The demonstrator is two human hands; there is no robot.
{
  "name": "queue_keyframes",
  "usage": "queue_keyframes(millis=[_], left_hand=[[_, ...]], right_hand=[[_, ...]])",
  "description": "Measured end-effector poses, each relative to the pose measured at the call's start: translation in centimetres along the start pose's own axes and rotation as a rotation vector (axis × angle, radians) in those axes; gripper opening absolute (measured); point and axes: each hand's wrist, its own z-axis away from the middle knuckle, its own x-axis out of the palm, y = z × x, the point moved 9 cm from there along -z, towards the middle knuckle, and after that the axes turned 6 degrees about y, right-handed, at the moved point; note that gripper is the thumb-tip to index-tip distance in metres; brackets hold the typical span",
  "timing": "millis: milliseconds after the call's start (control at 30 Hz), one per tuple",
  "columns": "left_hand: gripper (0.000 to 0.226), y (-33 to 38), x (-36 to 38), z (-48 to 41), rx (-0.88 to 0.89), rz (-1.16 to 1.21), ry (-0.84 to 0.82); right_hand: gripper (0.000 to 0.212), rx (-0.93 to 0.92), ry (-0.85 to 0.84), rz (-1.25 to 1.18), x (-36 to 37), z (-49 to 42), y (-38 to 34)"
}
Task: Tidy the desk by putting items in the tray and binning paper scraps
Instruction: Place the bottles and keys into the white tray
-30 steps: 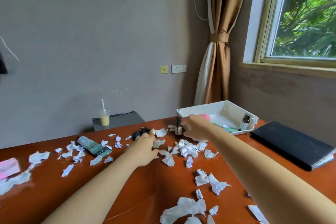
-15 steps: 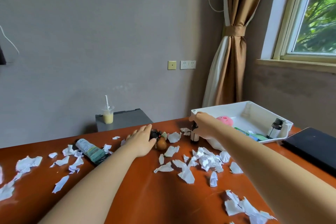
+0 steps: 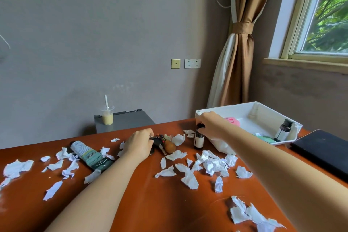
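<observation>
Paper scraps (image 3: 17, 166) litter the red-brown counter (image 3: 146, 199) from the left edge across to the right foreground; a tube (image 3: 88, 154) lies flat among them at left; left hand (image 3: 140, 142) curled over a bunch of keys (image 3: 159, 142), fingers closed on it, brown pear-shaped charm (image 3: 170, 146) just beside; right hand (image 3: 211, 125) pinching the cap of a small dark bottle (image 3: 199, 138) standing upright on the counter, beside the white tray (image 3: 244, 108); tray holds a pink item (image 3: 233, 120) and a second bottle (image 3: 283, 130); black notebook (image 3: 323, 150) at far right.
</observation>
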Motion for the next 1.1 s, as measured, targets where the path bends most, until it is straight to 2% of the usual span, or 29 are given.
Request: queue_keyframes(millis=[133,267,467,700,933,1100], left_hand=[[0.005,0.6,-1.0,1.0,-0.006,-0.015,-0.026],[0.008,1.9,-2.4,2.5,0.047,-0.050,-0.058],[0.024,4.3,-5.2,4.7,0.071,0.039,-0.177],[0.019,7.9,-8.0,6.5,0.118,0.071,-0.253],[0.019,13.2,-10.9,7.9,0.207,0.169,-0.232],[0.023,18.0,-11.7,7.6,0.243,0.277,-0.206]], right_hand=[[0.029,-0.019,0.009,-0.035,-0.9,1.0,-0.3],[0.028,-0.040,0.031,-0.064,-3.0,2.5,-0.5],[0.024,-0.048,0.091,-0.046,-7.2,5.7,-0.3],[0.028,-0.029,0.132,-0.019,-10.9,9.3,0.8],[0.020,-0.025,0.186,0.016,-14.9,12.0,3.5],[0.025,0.015,0.235,0.008,-17.5,13.3,6.4]])
